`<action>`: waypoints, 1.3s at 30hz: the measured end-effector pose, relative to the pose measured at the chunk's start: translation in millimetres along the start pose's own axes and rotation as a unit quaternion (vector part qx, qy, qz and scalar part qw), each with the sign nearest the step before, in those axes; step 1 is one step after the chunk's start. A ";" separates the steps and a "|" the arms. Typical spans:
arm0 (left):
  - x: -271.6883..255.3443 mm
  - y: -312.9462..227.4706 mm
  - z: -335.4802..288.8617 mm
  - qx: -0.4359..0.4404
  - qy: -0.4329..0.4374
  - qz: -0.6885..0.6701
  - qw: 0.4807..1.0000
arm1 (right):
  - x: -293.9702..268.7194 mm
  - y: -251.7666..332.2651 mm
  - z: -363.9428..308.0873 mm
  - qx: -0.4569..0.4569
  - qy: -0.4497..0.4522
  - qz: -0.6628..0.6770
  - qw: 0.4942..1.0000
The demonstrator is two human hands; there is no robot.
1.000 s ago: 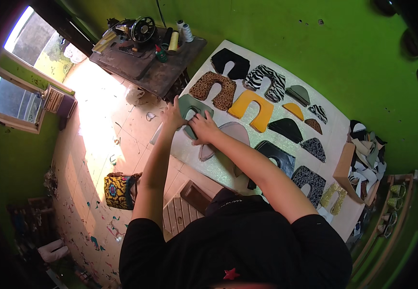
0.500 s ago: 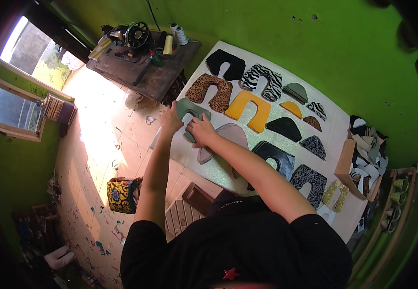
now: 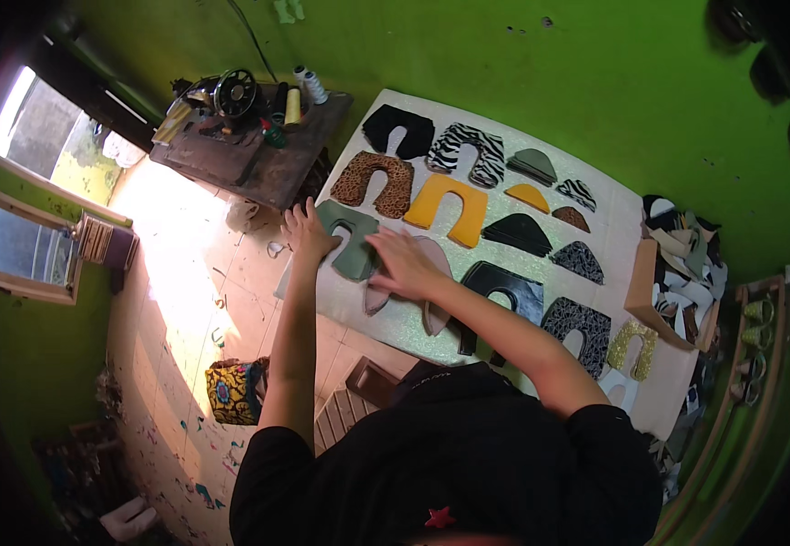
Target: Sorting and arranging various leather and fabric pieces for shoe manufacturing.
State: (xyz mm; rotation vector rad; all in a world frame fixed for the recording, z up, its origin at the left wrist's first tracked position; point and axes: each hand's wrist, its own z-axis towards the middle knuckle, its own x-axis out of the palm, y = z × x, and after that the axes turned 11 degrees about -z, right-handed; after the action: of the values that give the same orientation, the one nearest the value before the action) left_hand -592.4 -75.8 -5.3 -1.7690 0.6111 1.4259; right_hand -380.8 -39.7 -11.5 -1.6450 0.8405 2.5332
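My left hand (image 3: 308, 235) is at the outer edge of a grey-green U-shaped stack of cut pieces (image 3: 356, 261), its fingers stretched apart. On the other side of that stack lies my right hand (image 3: 406, 262), fingers extended, over a pale pinkish-grey U-shaped stack (image 3: 437, 315) that it partly hides. Neither hand grips anything. Beyond them sit a leopard-print U-shaped stack (image 3: 349, 180) and a yellow one (image 3: 470, 218). Farther back are a black U-shaped stack (image 3: 379, 136) and a zebra-print one (image 3: 447, 150).
Half-moon pieces, among them a black stack (image 3: 515, 237), lie toward the table's right. A glossy black U-shaped stack (image 3: 524, 293) is by my right forearm. A box of scraps (image 3: 647, 300) stands at the right edge. The sewing machine (image 3: 234, 93) is on a dark table at the back left.
Both hands have drawn apart from the grey-green stack, the right one sliding right over the pale stack and the left lifting its fingers. The whole view has shifted slightly.
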 end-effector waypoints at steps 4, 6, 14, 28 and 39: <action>-6.7 -49.9 -19.9 0.067 -0.045 -0.060 0.995 | -51.9 -34.4 -85.5 0.107 -0.105 -0.015 0.989; -2.3 -84.0 -38.3 0.148 -0.042 -0.108 0.982 | -69.1 -52.6 -135.6 0.180 -0.160 -0.044 0.970; 33.5 -214.2 -132.7 0.336 0.086 -0.195 0.917 | -122.2 -56.4 -261.5 0.376 -0.252 -0.101 0.886; 87.2 -345.9 -226.8 0.411 0.250 -0.224 0.848 | -177.0 -56.9 -362.5 0.413 -0.276 -0.132 0.858; 112.7 -441.5 -287.9 0.463 0.267 -0.172 0.828 | -233.2 -96.9 -451.8 0.439 -0.326 -0.175 0.819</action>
State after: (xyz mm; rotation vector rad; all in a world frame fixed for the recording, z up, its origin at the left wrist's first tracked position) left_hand -55.9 -35.3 26.0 -1.3229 0.9929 0.2277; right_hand 134.0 -89.6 6.8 -0.5213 1.1840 1.7561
